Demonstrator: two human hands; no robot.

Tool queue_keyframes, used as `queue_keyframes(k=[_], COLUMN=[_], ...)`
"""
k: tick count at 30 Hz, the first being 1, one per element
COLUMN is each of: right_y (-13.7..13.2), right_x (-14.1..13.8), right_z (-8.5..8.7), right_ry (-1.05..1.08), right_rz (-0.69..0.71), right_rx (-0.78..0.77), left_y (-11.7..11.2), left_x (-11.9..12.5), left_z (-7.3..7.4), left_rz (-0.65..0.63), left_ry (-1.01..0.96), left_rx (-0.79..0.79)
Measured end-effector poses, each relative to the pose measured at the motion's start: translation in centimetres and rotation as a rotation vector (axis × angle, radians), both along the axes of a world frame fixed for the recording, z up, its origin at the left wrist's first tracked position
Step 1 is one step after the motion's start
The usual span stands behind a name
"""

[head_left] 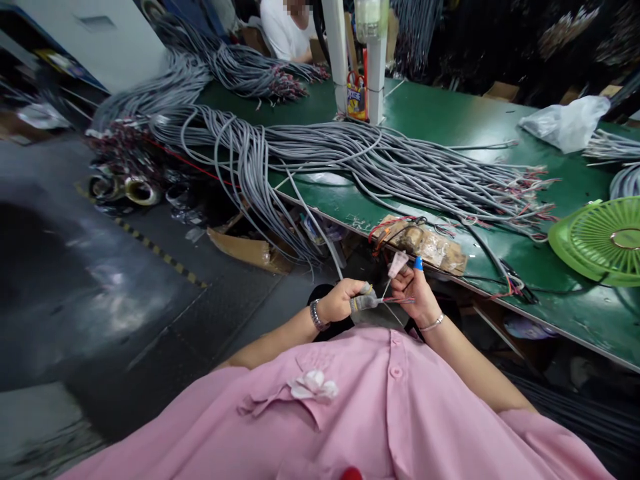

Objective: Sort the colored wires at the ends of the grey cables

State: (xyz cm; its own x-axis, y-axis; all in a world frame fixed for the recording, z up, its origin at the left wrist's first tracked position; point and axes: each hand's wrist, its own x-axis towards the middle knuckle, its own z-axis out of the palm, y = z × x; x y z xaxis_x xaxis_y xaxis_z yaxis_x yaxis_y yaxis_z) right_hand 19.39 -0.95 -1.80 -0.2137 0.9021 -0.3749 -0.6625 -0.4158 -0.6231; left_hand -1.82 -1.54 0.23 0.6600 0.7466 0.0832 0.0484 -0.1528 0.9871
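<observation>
My left hand [345, 300], with grey finger sleeves and a wristwatch, is closed round the end of a grey cable [320, 230] that runs up to the table. Thin coloured wires [397, 301] stick out of that end toward my right hand [417, 293]. The right hand, with a blue tip on one finger and taped fingers, pinches those wires. Both hands are held close together over my lap, below the table's front edge.
A green table [450, 113] carries a large heap of grey cables [350, 157] with stripped coloured ends. On it lie a brown wrapped bundle [425, 243], a green fan [603, 240] and a white bag [567, 123]. Another person in white [283, 30] sits at the far end. Cardboard [247, 250] lies on the floor.
</observation>
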Motion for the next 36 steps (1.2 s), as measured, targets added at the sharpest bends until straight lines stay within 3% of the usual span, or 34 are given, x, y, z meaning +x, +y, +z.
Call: queue_keyframes(k=[6,14,20,24,31,34,36], right_y=[-0.8,-0.3,-2.6,-3.9,-2.6,-2.0,-1.8], right_x=[0.7,0.7,0.7,-0.2,1.1,2.3,2.3], right_z=[-0.6,0.6,2.0,2.4,0.7,0.2,0.4], right_ry=[-0.036,-0.067,-0.117,-0.179,-0.220,-0.213,-0.190], right_rz=[0.057,0.194,0.479,0.374,-0.047,-0.117,-0.050], right_rx=[-0.003,0.062,0.086,0.106,0.020,0.024,0.022], left_y=[-2.3,-2.0,-1.5,-1.6,-2.5,-2.7,-2.4], left_x=[-1.9,-1.4,-0.6,-0.5,-1.9,-2.5,-2.5], left_z=[0.6,0.6,0.3,0.1,1.0,1.1,0.8], left_rz=[-0.067,0.220,0.098,0.050,-0.118,0.010,0.162], left_ry=[0.046,-0.003,0.053,0.108,0.023,-0.035,-0.067], left_rx=[0.058,0.041,0.113,0.144,0.060,-0.003,-0.045])
